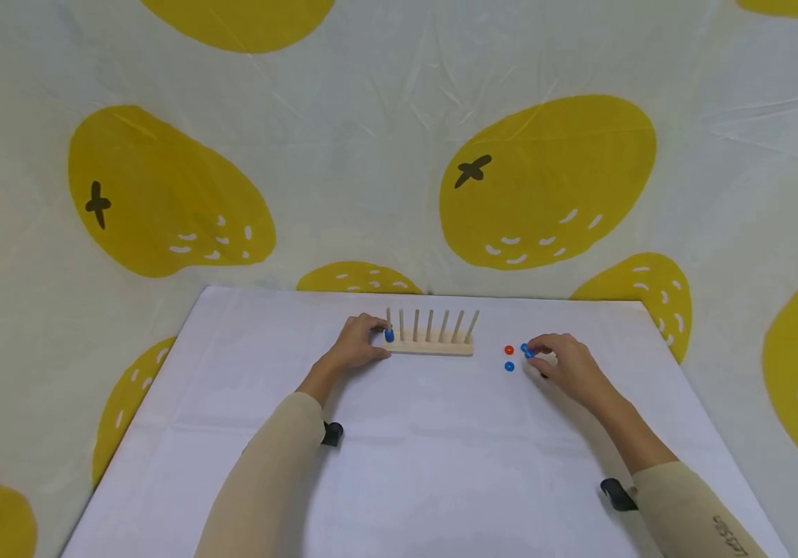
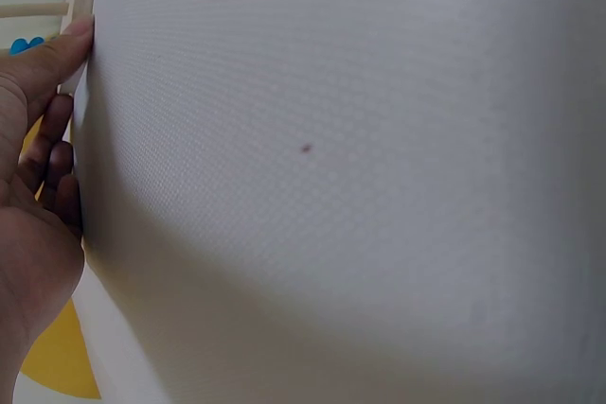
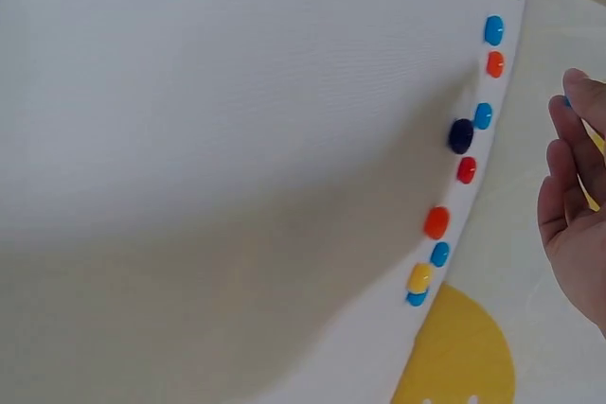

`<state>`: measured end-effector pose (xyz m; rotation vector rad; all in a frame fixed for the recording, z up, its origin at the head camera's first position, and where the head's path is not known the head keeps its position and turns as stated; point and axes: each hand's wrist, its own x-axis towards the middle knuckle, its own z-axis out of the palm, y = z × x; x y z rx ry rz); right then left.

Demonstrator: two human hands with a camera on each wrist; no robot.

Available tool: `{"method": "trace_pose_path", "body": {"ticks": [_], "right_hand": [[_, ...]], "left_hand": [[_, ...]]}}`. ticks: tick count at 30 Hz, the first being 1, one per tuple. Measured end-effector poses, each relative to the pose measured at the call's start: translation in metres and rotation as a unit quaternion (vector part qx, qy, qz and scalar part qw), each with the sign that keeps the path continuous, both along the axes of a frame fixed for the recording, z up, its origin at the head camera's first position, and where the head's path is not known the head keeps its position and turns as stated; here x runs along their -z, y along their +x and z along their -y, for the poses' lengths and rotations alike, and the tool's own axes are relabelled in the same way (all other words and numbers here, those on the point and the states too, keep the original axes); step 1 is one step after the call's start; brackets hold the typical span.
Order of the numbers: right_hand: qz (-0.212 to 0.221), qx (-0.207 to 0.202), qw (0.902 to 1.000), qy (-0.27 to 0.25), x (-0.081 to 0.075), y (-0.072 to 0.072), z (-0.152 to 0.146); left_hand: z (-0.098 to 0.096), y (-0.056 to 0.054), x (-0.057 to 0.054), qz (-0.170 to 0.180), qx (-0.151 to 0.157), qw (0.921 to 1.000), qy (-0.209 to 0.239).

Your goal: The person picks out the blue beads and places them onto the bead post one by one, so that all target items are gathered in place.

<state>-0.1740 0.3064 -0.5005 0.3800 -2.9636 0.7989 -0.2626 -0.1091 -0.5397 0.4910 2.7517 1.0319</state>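
Observation:
A wooden peg rack (image 1: 434, 349) with a row of upright pegs stands near the back of the table. My left hand (image 1: 359, 341) grips its left end, thumb at the front edge and fingers behind. Blue beads (image 1: 389, 335) sit low on the leftmost peg. To the right of the rack, my right hand (image 1: 566, 366) pinches a small blue bead (image 3: 567, 101) between thumb and forefinger, raised above the table in the right wrist view. An orange-red bead (image 1: 508, 350) and another blue bead (image 1: 509, 366) lie just left of that hand.
In the right wrist view, several loose beads lie in a line along the white tabletop: a dark one (image 3: 461, 136), a red one (image 3: 467, 170), a yellow one (image 3: 419, 278) and more blue and orange ones. A patterned cloth (image 1: 371, 155) hangs behind the table.

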Motion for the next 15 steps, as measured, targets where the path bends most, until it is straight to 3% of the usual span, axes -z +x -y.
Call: {"method": "trace_pose_path", "body": {"ticks": [7,15], "right_hand": [[-0.016,-0.009,0.9998,-0.011,-0.019,-0.007,0.014],[-0.076,-0.053,0.9956,-0.017,-0.032,-0.021,0.037]], "left_hand": [[0.0,0.001,-0.001,0.005,0.001,1.0,0.0],[0.0,0.0,0.002,-0.006,0.005,1.0,-0.001]]}}
